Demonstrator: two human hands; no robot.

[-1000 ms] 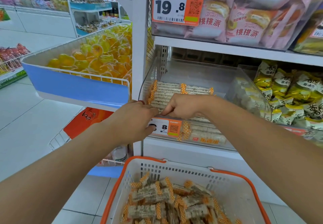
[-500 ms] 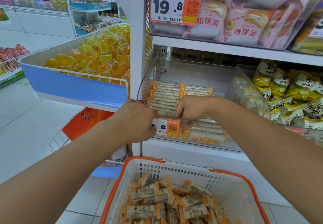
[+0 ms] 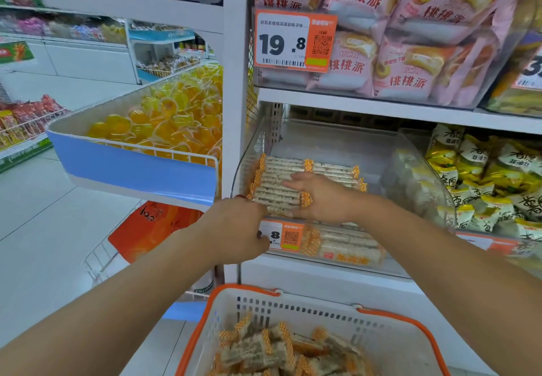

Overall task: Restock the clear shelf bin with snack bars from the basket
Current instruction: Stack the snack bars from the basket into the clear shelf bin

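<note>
The clear shelf bin [image 3: 255,144] sits on the middle shelf with a tidy row of snack bars [image 3: 281,167] in pale wrappers with orange ends. My right hand [image 3: 321,198] lies flat on top of that row, fingers spread. My left hand [image 3: 234,229] curls over the bin's front left edge, with the fingertips against the nearest bars and the thumb outside, over the price tag [image 3: 286,236]. Below, the white basket with an orange rim [image 3: 293,306] holds several loose snack bars [image 3: 264,349].
A neighbouring clear bin [image 3: 416,182] with yellow and white packets stands to the right. Pink cake bags [image 3: 410,62] fill the shelf above. On the left, a blue tray of yellow jelly cups [image 3: 164,129] juts out beside the white shelf post [image 3: 234,82].
My right hand has opened from a curled hold at the front of the row and now lies flat on the bars, further in. The camera has tilted up. My left hand has stayed put.
</note>
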